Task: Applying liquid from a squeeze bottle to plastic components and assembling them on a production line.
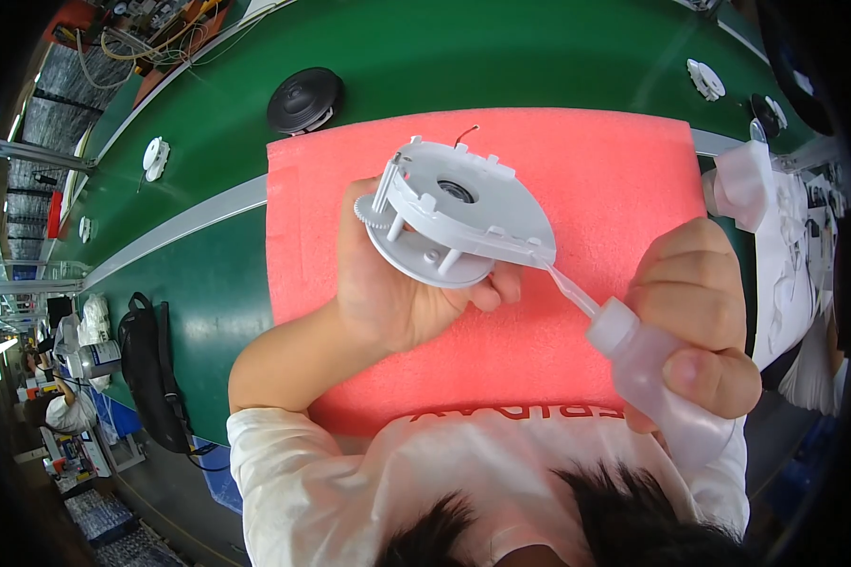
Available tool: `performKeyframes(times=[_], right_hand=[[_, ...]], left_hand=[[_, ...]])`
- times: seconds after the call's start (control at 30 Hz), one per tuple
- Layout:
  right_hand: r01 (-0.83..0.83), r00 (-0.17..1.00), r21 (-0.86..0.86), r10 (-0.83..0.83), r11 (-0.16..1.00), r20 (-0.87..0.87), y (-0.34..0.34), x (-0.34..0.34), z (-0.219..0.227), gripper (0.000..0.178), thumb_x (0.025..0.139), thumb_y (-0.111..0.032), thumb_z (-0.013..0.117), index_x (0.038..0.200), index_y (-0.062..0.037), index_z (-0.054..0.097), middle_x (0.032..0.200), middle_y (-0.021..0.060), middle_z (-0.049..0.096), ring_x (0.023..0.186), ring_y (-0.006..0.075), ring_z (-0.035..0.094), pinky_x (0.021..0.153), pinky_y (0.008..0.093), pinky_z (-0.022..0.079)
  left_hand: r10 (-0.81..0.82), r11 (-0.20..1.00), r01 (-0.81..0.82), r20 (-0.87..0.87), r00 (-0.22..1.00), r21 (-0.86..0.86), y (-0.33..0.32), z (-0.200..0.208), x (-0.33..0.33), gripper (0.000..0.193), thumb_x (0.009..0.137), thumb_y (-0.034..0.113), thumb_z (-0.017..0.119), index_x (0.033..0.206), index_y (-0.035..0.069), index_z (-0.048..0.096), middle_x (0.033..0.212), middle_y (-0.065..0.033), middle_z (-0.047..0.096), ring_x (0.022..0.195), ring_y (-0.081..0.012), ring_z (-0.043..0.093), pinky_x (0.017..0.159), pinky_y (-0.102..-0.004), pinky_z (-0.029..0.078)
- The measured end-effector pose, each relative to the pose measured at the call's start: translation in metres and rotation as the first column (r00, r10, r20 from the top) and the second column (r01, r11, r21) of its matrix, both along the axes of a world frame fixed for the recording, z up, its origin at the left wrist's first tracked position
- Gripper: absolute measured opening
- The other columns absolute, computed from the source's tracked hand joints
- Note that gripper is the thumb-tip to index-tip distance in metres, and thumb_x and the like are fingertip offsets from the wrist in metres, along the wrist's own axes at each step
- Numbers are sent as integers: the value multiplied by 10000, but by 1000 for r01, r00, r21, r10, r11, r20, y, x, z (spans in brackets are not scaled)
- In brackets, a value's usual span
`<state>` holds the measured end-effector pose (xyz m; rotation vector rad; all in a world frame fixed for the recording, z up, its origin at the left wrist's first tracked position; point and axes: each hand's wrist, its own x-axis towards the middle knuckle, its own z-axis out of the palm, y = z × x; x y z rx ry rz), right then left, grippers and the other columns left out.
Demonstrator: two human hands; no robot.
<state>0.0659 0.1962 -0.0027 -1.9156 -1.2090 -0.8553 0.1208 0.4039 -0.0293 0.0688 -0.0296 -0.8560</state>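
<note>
My left hand (397, 293) is closed around the underside of a white plastic housing (501, 213), holding it tilted above a pink foam mat (615, 180). The housing has a round ring at its centre, short posts between two layers, a small toothed gear (371, 213) at its left side and a thin wire end at its top. In my right hand (695, 321) is a translucent squeeze bottle (648, 364), gripped with fingers wrapped round it. Its narrow nozzle points up and left to the housing's right-hand edge. Whether the tip touches the plastic I cannot tell.
Beyond the mat runs a green conveyor (501, 57) carrying a black round part (305, 99) and white parts (705, 80) (156, 159). At the left edge hangs a black bag (147, 369). A translucent container (736, 186) and white sheeting (785, 255) lie on the right.
</note>
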Motion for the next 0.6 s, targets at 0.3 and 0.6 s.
performKeyframes(times=[0.3, 0.6], right_hand=[[-264, 945, 214, 297, 940, -138, -14, 29, -8, 389, 742, -274, 638, 970, -98, 377, 670, 51, 495, 516, 163, 422, 474, 322, 296], [-21, 478, 581, 519, 814, -709, 37, 62, -50, 598, 643, 19, 641, 1146, -70, 329, 1060, 64, 441, 901, 170, 489, 811, 319, 406]], left_hand=[[166, 419, -841, 881, 442, 343, 25, 19, 65, 373, 796, 247, 499, 1029, -30, 407, 932, -136, 538, 801, -203, 559, 722, -335, 452], [-795, -523, -799, 507, 333, -296, 162, -21, 190, 465, 612, 223, 653, 988, -17, 523, 927, -244, 502, 859, -370, 521, 765, -402, 437]])
